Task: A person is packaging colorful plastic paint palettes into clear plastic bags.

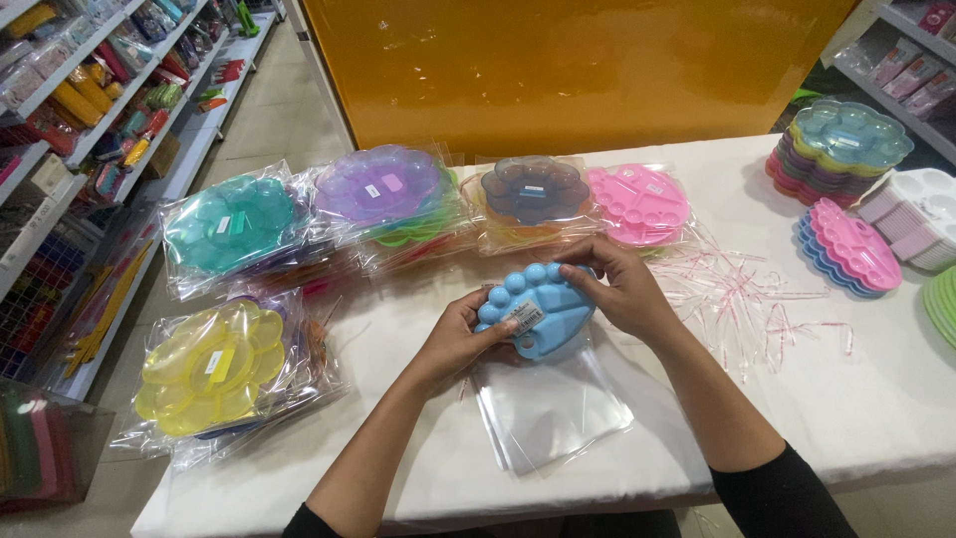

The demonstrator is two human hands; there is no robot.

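Note:
Both hands hold a light blue plastic paint palette (538,311), turned underside up with its round wells bulging and a small white sticker on it. My left hand (460,337) grips its left edge, thumb on the sticker. My right hand (615,284) clasps the upper right edge. Just below the palette a stack of clear plastic sleeves (550,410) lies on the white table (856,399).
Bagged flower-shaped palettes lie in piles: yellow (211,367), teal (231,224), purple (380,186), dark blue (536,189), pink (639,204). Torn clear strips (747,299) litter the right. Unwrapped palette stacks (844,149) stand far right. Shop shelves (90,110) line the left aisle.

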